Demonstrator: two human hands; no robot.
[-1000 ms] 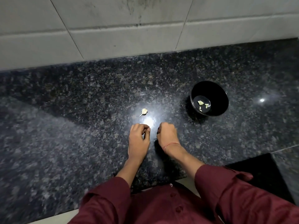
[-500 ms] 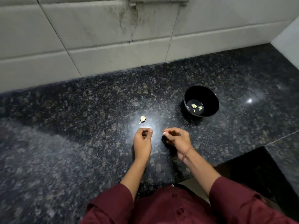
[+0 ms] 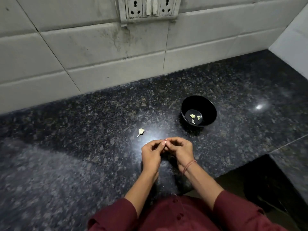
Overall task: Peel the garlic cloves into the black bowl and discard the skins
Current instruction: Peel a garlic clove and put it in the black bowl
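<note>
My left hand (image 3: 150, 153) and my right hand (image 3: 179, 150) meet fingertip to fingertip above the dark granite counter (image 3: 83, 147). Between their fingertips they pinch a small pale garlic clove (image 3: 165, 142), mostly hidden by the fingers. An unpeeled garlic clove (image 3: 140, 131) with a thin tail lies on the counter, up and left of my hands. The black bowl (image 3: 209, 107) stands to the upper right of my hands, apart from them, with several peeled pale cloves (image 3: 193, 116) on its bottom.
A tiled wall (image 3: 83, 52) runs behind the counter, with a socket and switch plate (image 3: 148, 9) on it. The counter has a cut-out corner (image 3: 266, 180) at the lower right. A white surface (image 3: 293, 37) rises at the far right.
My two hands came together from slightly apart and now both pinch the clove. My head tilted up, bringing the socket plate into view.
</note>
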